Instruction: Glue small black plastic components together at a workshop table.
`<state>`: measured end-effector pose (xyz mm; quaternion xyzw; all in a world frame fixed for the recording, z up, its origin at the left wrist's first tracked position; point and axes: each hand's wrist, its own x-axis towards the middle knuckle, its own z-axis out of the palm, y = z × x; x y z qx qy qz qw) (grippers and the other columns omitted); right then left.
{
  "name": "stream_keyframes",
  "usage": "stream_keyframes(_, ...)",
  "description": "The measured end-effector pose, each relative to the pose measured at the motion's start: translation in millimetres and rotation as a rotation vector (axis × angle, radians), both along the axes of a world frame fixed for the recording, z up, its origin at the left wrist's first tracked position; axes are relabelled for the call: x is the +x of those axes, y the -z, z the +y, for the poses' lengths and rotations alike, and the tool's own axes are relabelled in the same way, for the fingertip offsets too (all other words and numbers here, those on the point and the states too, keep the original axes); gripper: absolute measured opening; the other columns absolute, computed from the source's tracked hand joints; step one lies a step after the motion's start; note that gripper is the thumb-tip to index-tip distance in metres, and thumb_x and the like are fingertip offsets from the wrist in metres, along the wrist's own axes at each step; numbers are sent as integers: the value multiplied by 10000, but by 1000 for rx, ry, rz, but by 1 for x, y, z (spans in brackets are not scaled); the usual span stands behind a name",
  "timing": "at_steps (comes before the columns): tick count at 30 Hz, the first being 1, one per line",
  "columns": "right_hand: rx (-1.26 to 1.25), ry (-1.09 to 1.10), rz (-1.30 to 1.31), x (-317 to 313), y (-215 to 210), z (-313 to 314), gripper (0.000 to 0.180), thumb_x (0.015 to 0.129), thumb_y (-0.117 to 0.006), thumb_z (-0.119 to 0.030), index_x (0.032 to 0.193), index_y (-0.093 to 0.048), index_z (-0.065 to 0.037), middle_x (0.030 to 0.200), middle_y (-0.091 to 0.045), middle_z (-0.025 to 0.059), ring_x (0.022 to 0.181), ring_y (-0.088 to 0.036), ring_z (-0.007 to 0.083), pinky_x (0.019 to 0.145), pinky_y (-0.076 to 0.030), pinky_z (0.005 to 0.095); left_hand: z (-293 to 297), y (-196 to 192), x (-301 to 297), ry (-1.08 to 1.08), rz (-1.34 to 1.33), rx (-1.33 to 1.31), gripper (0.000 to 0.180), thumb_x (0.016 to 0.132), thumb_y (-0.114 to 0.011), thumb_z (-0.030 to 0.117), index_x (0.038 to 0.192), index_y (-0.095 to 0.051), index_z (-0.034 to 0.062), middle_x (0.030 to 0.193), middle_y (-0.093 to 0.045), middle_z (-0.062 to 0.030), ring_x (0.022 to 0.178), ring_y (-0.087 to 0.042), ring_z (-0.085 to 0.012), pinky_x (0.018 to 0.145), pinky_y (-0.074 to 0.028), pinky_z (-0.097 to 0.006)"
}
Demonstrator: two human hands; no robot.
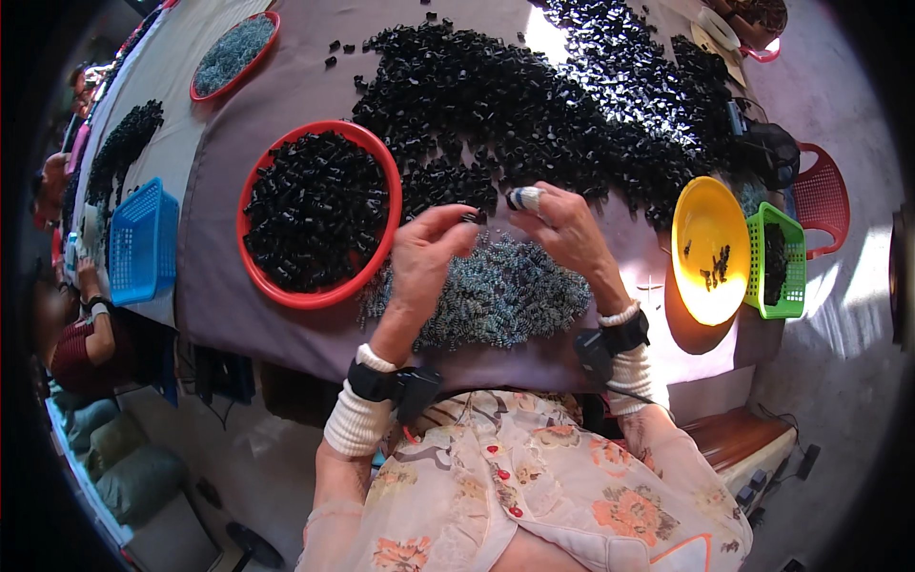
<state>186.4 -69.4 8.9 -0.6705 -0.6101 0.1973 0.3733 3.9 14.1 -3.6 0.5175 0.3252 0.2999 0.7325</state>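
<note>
Over the table's near part, my left hand (424, 255) is closed, thumb and forefinger pinching a small black plastic piece (470, 217). My right hand (572, 236) is close by on the right, fingers curled in; a whitish wrap (526, 197) covers one finger. Whatever it may hold is too small or hidden to name. Below both hands spreads a heap of small grey-blue coil springs (505, 300). Beyond them lies a big heap of loose black plastic pieces (515, 100). Left of my left hand, a red round basin (246, 243) is filled with similar black pieces.
At right stand a yellow bowl (696, 205) with a few dark pieces and a green basket (762, 300). A red chair (822, 200) is behind them. A blue basket (143, 243) and a red tray of springs (274, 52) lie left. Another person's arm (98, 329) shows far left.
</note>
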Motion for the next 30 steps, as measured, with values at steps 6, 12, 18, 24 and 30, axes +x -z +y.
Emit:
stream_keyframes(6,21,26,-150,-2,20,39,72,793,-585,-94,817,-586,-26,760,-568,120,682,-580,325,599,-461,400,33,-3,-27,-195,21,-7,226,834,-638,55,1054,-624,6,836,-630,-19,720,-615,-88,642,-520,-214)
stream_keyframes(12,77,34,-240,-4,25,46,81,767,-606,-43,846,-596,-28,737,-563,121,653,-572,308,570,-449,368,33,-4,-27,-170,14,-17,226,840,-639,61,1058,-622,5,849,-633,-22,726,-615,-91,647,-524,-219)
stream_keyframes(18,-13,20,-216,-1,28,24,73,757,-580,-87,823,-594,-58,755,-567,102,698,-590,311,596,-472,409,30,2,-18,-127,-31,-13,202,838,-635,48,1036,-636,4,860,-641,-32,706,-611,-79,623,-515,-212)
stream_keyframes(24,-45,25,-218,2,30,19,92,729,-594,-81,820,-594,-64,754,-560,92,695,-587,300,585,-472,393,32,3,-19,-142,7,-26,203,839,-634,51,1037,-634,4,862,-638,-32,707,-612,-82,625,-516,-213)
stream_keyframes(30,58,-68,-253,-11,37,26,67,741,-583,-80,808,-587,-86,771,-563,88,694,-594,291,565,-470,394,26,-4,-11,-106,4,-21,207,839,-636,56,1040,-633,2,871,-640,-36,710,-614,-86,630,-519,-218)
